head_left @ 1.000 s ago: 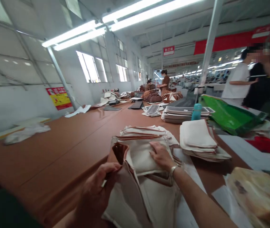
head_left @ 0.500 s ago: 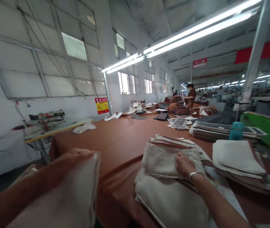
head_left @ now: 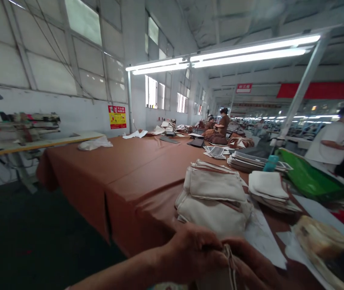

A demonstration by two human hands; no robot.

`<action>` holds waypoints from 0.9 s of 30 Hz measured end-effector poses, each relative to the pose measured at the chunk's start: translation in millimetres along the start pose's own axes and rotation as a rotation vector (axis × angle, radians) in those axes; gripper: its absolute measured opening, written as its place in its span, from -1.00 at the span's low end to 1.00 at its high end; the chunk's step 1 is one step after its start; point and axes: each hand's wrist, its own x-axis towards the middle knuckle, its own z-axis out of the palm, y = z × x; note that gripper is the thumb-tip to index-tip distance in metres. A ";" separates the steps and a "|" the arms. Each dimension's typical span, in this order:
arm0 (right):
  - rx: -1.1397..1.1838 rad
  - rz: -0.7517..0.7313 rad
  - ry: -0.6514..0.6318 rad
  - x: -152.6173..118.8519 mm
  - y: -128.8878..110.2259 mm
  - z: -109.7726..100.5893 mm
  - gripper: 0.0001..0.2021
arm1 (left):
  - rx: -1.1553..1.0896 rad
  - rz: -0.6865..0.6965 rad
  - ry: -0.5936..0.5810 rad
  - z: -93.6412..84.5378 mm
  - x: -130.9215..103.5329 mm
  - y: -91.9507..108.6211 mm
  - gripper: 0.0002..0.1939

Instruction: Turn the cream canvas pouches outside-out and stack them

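Observation:
Low in the head view, my left hand (head_left: pixel 190 249) grips a cream fabric piece (head_left: pixel 217 278) by its upper edge. My right hand (head_left: pixel 250 264) closes on the same piece from the other side, so the layered edge stands up between both hands. Part of the piece is cut off by the bottom of the picture. Just beyond my hands lies a stack of cream fabric pieces (head_left: pixel 211 217) with brown edges, its upper bundle turned at an angle to those below. The stack rests on a brown sheet (head_left: pixel 148 173) that covers the table.
A second cream stack (head_left: pixel 267 185) lies to the right, with a teal bottle (head_left: pixel 271 163) behind it. Green material (head_left: pixel 307 173) and a yellowish object (head_left: pixel 320 235) are farther right. A sewing machine (head_left: pixel 27 125) stands at left. A person in white (head_left: pixel 326 141) stands at right.
My left hand has brought its cream piece rightward from the left side. My right hand has left the top of the stack and come back to the piece. The view has shifted.

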 end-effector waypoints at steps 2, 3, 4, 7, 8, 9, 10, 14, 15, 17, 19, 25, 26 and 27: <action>-0.142 -0.030 0.052 -14.8 -2.5 -1.6 -0.71 | -0.091 -0.057 -0.052 4.1 -2.9 -8.4 -0.61; -0.206 -0.056 0.076 -20.3 -5.8 -1.5 -0.72 | -0.120 -0.081 -0.084 4.6 -3.2 -11.0 -0.59; -0.260 -0.080 0.098 -24.6 -10.2 -0.8 -0.73 | -0.132 -0.096 -0.120 4.2 -3.1 -12.6 -0.58; -0.357 -0.100 0.122 -31.3 -25.4 3.7 -0.72 | -0.131 -0.097 -0.196 -0.9 -1.2 -12.4 -0.58; -0.367 -0.088 0.120 -32.1 -29.7 5.6 -0.71 | -0.138 -0.100 -0.222 -3.1 -0.9 -11.5 -0.59; -0.360 -0.071 0.115 -32.7 -33.1 7.5 -0.71 | -0.150 -0.107 -0.244 -5.0 -1.1 -10.6 -0.59; -0.336 -0.051 0.111 -33.1 -35.3 9.6 -0.71 | -0.168 -0.114 -0.260 -6.6 -2.0 -9.7 -0.60; -0.150 0.023 0.081 -34.7 -32.9 18.8 -0.74 | -0.217 -0.126 -0.270 -8.9 -10.9 -5.5 -0.62; -0.103 0.032 0.073 -34.6 -30.5 21.1 -0.75 | -0.216 -0.123 -0.264 -9.0 -13.2 -3.9 -0.64; -0.013 0.058 0.068 -33.2 -25.8 25.4 -0.75 | -0.206 -0.110 -0.245 -9.3 -16.3 -0.8 -0.71; 0.083 0.100 0.080 -30.2 -22.1 28.5 -0.75 | -0.227 -0.096 -0.231 -9.5 -16.3 0.6 -0.75; 0.368 0.239 0.056 -18.4 -9.8 24.8 -0.69 | -0.453 -0.269 -0.244 -6.3 0.9 -16.5 -0.81; 0.388 0.251 0.066 -16.4 -6.5 22.4 -0.69 | -0.473 -0.272 -0.242 -5.5 5.4 -21.6 -0.80; 0.402 0.260 0.074 -14.3 -3.1 19.7 -0.69 | -0.485 -0.262 -0.242 -4.7 10.0 -26.7 -0.80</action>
